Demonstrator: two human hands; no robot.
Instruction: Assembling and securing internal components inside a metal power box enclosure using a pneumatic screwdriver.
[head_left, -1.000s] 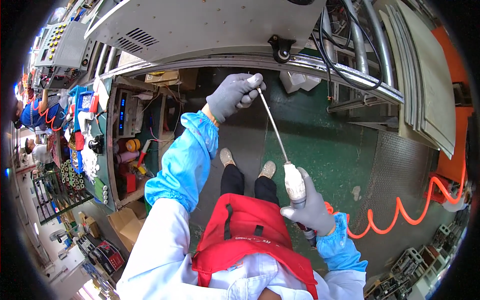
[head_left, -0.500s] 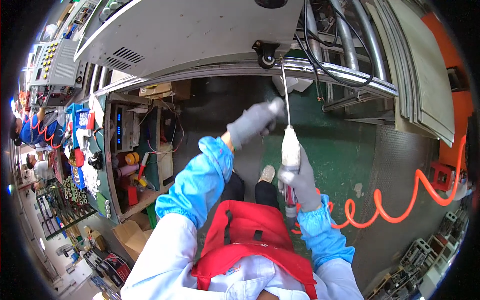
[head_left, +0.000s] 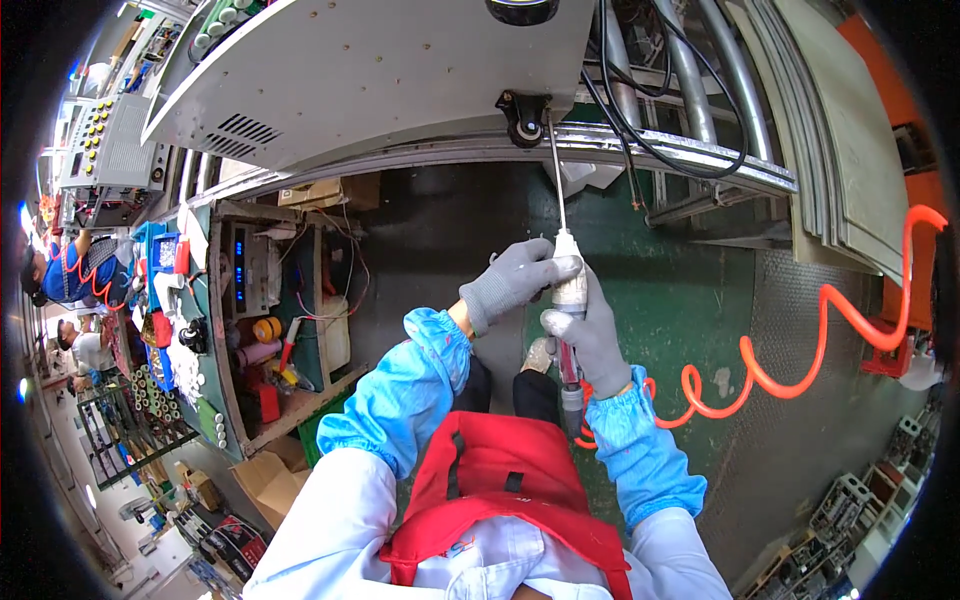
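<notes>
Before the rail edge (head_left: 690, 150), hands (head_left: 512, 283) (head_left: 599, 345) curled round power screwdriver (head_left: 568, 365), room over green floor (head_left: 690, 290)

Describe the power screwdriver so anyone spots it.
Find the big grey panel, then the black caster at its lower edge. Just right, the power screwdriver runs down into the left hand and right hand; its straight shaft and white nose contrast with curving cables.

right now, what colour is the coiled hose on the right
Bright orange-red: the coiled hose shows best in the head view, over the floor.
</notes>
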